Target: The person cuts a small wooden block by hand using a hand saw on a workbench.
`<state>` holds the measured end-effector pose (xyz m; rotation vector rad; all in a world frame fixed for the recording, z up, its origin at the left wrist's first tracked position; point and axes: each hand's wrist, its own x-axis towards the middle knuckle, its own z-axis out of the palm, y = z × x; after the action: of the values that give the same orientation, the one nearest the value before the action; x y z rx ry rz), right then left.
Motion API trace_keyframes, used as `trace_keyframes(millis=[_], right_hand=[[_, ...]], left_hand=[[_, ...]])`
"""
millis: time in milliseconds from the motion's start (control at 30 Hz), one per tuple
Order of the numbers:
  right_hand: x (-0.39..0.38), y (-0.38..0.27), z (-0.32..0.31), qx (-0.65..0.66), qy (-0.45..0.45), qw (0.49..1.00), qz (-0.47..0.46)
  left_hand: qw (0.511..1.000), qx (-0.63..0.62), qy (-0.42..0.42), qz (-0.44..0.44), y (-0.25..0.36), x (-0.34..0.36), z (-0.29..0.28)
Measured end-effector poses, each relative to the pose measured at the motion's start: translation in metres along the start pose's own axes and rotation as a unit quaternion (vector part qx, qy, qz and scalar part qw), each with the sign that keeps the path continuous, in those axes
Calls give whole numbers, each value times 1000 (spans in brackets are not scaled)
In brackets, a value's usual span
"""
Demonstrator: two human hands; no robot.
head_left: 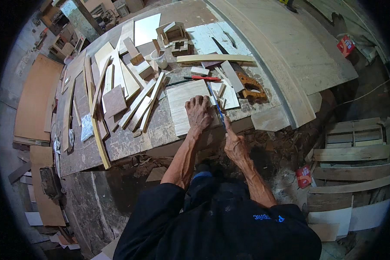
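My left hand (199, 115) has its fingers curled down on a pale wooden board (178, 104) at the table's front edge. Beside those fingers a small pale wood piece (212, 100) pokes out toward a long, thin blue tool (217, 104). My right hand (235, 146) is closed around the near end of this tool, index finger stretched along it. Seen edge-on, the tool looks like a saw, but its exact kind cannot be told. It lies close along the right side of the board, pointing away from me. The palm side of both hands is hidden.
Wood strips (136, 104) lie heaped at left, beside a white cup (159, 58). A wooden-handled saw (252, 86), a red pen-like item (206, 78) and offcuts lie to the right. A long grooved beam (273, 65) crosses the table's right side. Slatted wood (351, 152) stands low at right.
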<state>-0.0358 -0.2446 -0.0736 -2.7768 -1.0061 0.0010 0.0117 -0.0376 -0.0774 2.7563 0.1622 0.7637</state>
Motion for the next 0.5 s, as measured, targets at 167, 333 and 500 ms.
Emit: trace_keyframes(millis=[167,333,500], right_hand=[[0,12,16,83,135,985,-72],[20,-20,-42,205,13,975,80],[-5,-22,-58,153,-24,985,70]], left_hand=[[1000,-14,8,6,7,3,-2],[1000,-17,19,4,1,2,-1],[1000,-9,3,0,-1,2,1]])
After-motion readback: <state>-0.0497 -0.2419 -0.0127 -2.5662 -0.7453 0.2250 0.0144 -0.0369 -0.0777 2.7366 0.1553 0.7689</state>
